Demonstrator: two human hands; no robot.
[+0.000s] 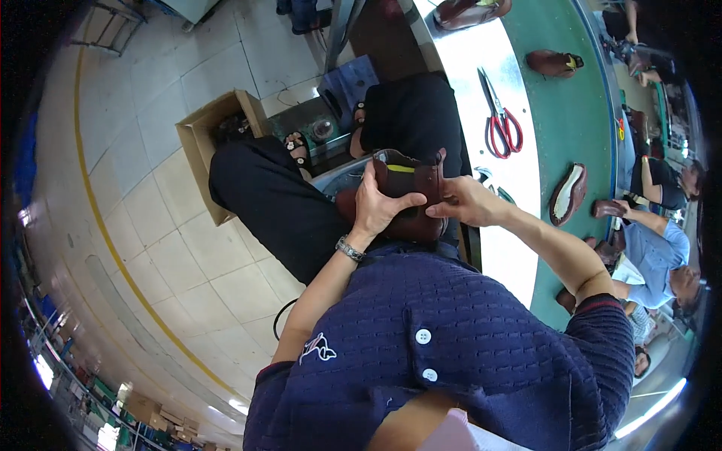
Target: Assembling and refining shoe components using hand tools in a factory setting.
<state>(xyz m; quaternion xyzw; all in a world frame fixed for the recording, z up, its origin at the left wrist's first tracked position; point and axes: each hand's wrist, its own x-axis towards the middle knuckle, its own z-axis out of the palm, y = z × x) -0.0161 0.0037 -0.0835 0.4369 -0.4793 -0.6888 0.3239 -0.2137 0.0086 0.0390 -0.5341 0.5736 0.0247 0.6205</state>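
Observation:
Over my lap I hold a brown leather boot point(411, 228), with a strip of yellow-green showing inside its opening. My left hand point(378, 203) grips its left side, thumb laid across the leather toward the middle. On the other side, my right hand point(468, 203) pinches the boot's edge between thumb and fingers. The boot's toe is partly hidden behind my left hand and wrist. To the right, red-handled scissors point(499, 119) lie on the pale worktop point(519, 173), blades pointing away from me.
A green conveyor belt point(560, 105) beyond the worktop carries several brown shoes, among them a shoe with a pale sole point(568, 194). Co-workers sit along its far side. An open cardboard box point(197, 161) stands on the tiled floor by my leg. Another brown shoe point(470, 13) rests at the worktop's far end.

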